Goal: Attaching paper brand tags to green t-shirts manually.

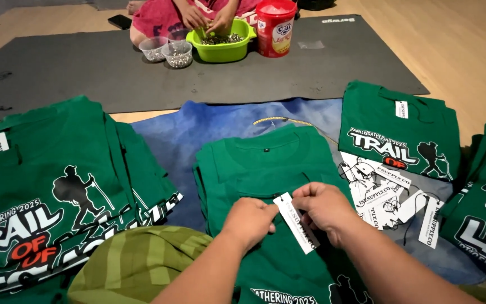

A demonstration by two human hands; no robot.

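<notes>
Left hand [250, 221] and right hand [323, 206] both pinch the white tag [295, 222] (fingers closed on it) over the folded green shirt [265, 163].

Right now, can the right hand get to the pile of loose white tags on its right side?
Probably yes. The right hand pinches a white tag together with the left hand, so it is busy, but the pile of loose white tags lies close beside it on the cloth with nothing between them.
</notes>
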